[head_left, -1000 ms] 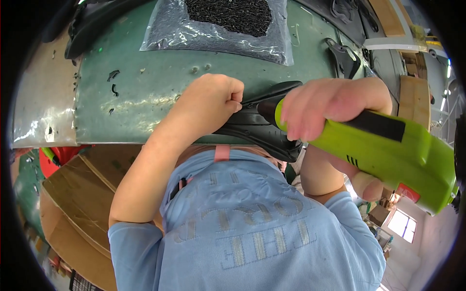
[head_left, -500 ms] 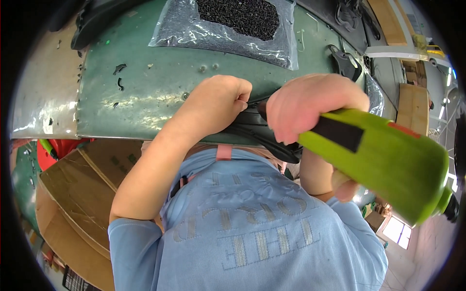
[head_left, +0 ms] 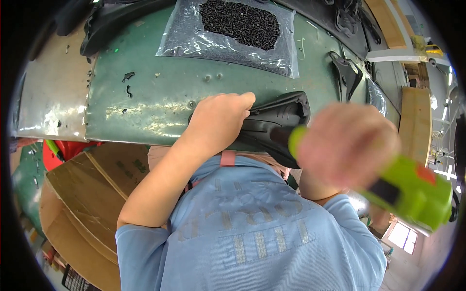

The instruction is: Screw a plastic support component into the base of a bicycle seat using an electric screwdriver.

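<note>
My right hand, smeared by motion, is wrapped round a lime-green electric screwdriver with black and red patches. Its dark nose points left, at or just over a black moulded part. That part is hollow with a raised rim and lies at the near edge of the green table. My left hand is closed on the part's left portion, fingers curled and thumb side to the right. The fingertips are mostly hidden, and whether a small screw is between them cannot be seen.
Behind my hands lies a clear plastic bag with many black screws. Other black parts lie at the right and far edges. Small black scraps are at left. A cardboard box stands below the table at left.
My right hand and the screwdriver have moved right and down, away from my left hand. More of the black part shows between them. The whole view has shifted slightly.
</note>
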`<state>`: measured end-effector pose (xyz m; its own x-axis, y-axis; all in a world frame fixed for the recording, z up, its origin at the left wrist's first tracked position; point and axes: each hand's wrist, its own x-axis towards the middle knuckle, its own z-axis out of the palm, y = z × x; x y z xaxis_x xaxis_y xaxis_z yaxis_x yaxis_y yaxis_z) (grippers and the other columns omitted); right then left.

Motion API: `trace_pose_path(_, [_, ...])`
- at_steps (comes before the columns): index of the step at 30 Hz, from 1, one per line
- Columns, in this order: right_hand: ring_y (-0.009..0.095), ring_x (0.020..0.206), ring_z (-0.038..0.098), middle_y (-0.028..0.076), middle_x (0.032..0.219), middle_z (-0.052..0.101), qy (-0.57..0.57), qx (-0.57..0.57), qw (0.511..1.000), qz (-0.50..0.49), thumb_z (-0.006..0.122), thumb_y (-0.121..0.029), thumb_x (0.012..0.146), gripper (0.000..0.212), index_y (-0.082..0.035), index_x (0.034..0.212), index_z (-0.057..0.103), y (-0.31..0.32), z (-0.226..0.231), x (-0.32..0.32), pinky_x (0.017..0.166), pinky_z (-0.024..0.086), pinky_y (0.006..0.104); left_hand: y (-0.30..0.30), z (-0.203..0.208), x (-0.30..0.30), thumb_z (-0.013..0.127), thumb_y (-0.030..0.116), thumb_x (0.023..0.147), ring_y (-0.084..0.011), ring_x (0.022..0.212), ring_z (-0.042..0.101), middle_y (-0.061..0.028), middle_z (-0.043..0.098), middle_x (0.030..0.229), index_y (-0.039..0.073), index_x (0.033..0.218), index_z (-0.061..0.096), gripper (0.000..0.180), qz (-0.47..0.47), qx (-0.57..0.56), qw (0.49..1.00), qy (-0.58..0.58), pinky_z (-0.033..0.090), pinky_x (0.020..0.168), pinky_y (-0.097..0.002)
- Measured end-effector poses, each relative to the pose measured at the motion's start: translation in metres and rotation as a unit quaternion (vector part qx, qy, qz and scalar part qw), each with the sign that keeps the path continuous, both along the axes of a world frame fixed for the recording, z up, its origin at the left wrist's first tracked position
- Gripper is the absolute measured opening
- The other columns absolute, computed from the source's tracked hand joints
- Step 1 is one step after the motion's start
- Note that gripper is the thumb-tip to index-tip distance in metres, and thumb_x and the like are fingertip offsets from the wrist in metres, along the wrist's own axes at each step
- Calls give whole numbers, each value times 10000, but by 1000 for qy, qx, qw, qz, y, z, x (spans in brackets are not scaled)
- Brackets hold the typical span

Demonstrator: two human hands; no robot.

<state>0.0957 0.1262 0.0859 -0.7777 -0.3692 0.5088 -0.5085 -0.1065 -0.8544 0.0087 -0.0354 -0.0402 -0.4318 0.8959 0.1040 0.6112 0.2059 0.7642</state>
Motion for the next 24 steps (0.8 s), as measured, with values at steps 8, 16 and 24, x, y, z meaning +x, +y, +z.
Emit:
trace_pose_path(8, [210, 722, 594, 80, 878, 572, 88, -114, 987, -72, 611, -524, 829, 603, -74, 1185, 426, 48, 9, 45, 635, 487, 368, 1, 19, 6, 560, 98, 901, -129, 620, 485, -28, 532, 691, 75, 896, 570, 25, 63, 61, 907, -413, 385, 567, -240])
trace_pose_path(16, [137, 664, 496, 5, 773, 490, 87, -319, 928, -173, 675, -515, 785, 609, -60, 1111, 438, 45, -7, 61, 654, 371, 287, 22, 17, 38, 595, 171, 919, -66, 633, 426, 19, 499, 737, 62, 1004, 557, 143, -21, 211, 611, -763, 364, 580, -189])
trace_pose_path(24, [143, 656, 479, 19, 785, 485, 105, -318, 920, -203, 563, -550, 817, 644, -27, 1175, 448, 47, -22, 75, 630, 353, 293, 32, 15, 49, 603, 168, 915, -63, 630, 424, 30, 481, 736, 55, 995, 556, 147, -7, 191, 633, -751, 349, 560, -173])
